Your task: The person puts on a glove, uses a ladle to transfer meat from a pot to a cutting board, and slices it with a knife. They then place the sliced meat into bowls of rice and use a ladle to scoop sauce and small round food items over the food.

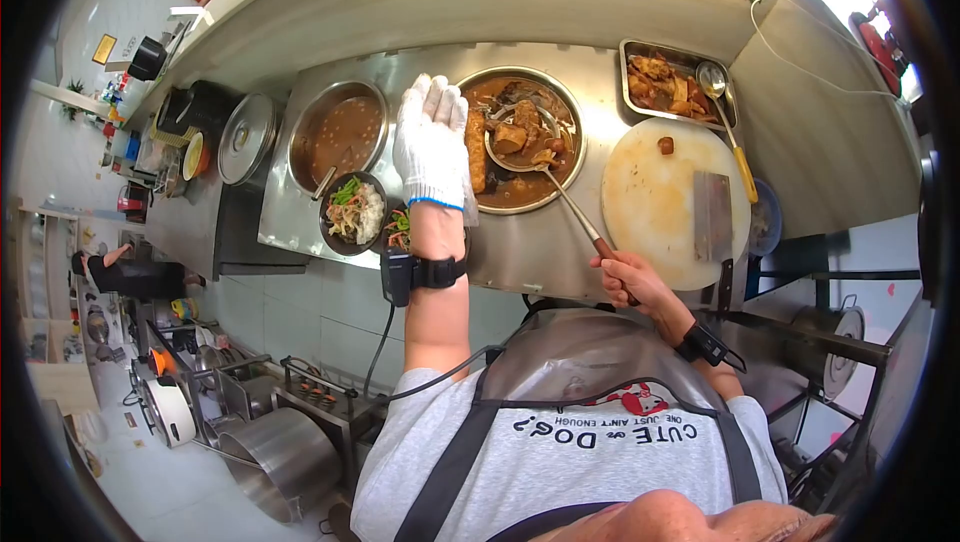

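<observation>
My left hand point(435, 137), in a white glove with a blue cuff edge, is stretched out beside the round pot of brown stew point(572, 147). Its fingers lie extended and close together. A long golden-brown piece point(477, 150) shows along the hand's edge, at the pot's left side; whether they touch is unclear. My bare right hand point(630, 279) is closed around the wooden handle of a ladle point(575, 207). The ladle's bowl rests in the stew with brown chunks in it. A bowl of rice and greens point(352, 214) sits left of my left forearm, and another bowl point(398, 230) is partly hidden.
A pot of brown broth point(337, 137) and a steel lid point(247, 139) stand left. On the right are a round board point(640, 182) with a cleaver point(712, 217), and a tray of cooked pieces point(665, 84) with a spoon. Another person point(135, 275) is far left.
</observation>
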Action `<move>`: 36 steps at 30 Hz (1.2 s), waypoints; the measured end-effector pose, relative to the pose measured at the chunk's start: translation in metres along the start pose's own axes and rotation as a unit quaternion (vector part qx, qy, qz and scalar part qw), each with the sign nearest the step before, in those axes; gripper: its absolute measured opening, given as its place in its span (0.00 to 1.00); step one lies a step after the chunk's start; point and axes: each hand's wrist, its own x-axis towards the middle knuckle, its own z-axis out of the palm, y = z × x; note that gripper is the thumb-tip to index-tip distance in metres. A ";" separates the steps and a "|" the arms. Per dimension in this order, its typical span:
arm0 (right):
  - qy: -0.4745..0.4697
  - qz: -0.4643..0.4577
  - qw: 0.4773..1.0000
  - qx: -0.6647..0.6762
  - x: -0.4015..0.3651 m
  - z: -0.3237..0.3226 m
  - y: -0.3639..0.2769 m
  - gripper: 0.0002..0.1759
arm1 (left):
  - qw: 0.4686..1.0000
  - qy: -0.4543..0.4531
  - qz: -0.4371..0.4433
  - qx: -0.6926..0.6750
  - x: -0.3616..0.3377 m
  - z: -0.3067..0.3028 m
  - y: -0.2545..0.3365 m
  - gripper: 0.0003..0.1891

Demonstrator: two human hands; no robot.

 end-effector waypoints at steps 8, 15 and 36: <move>0.014 -0.009 1.000 -0.015 -0.006 -0.003 0.014 0.14 | 0.973 -0.009 -0.019 0.230 0.042 -0.011 -0.050 0.18; 0.026 -0.025 0.996 -0.076 -0.011 -0.002 0.022 0.16 | 0.831 -0.114 -0.033 0.543 0.097 -0.058 -0.113 0.20; 0.064 -0.048 0.989 -0.124 -0.013 0.003 0.037 0.16 | 0.445 -0.240 0.077 0.859 0.097 -0.057 -0.137 0.19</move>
